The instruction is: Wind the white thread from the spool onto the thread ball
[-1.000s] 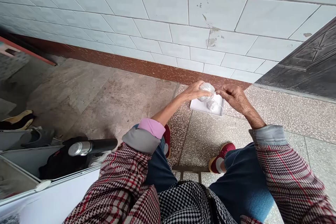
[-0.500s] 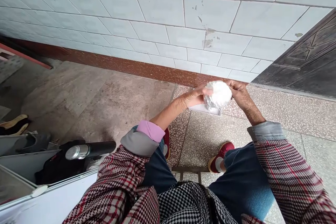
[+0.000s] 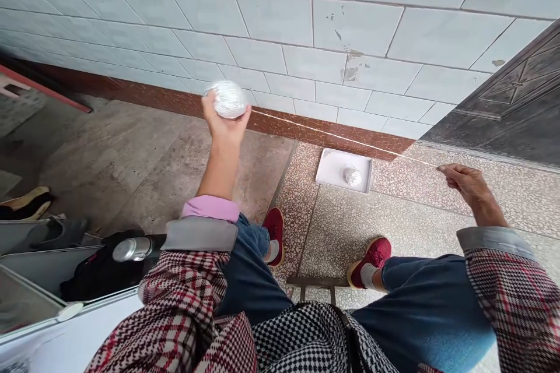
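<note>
A ball of white thread (image 3: 226, 99) is held up in the left hand (image 3: 224, 123) while a strand (image 3: 345, 140) is drawn taut to the right hand (image 3: 467, 183).

The left arm is raised with fingers curled around the ball; the right arm is stretched out to the side, its fingers pinched narrowly on the strand's end. On the floor by the wall, a shallow white tray (image 3: 331, 170) is seen holding a smaller ball of thread (image 3: 352, 176), above the red shoes (image 3: 374, 254).
</note>
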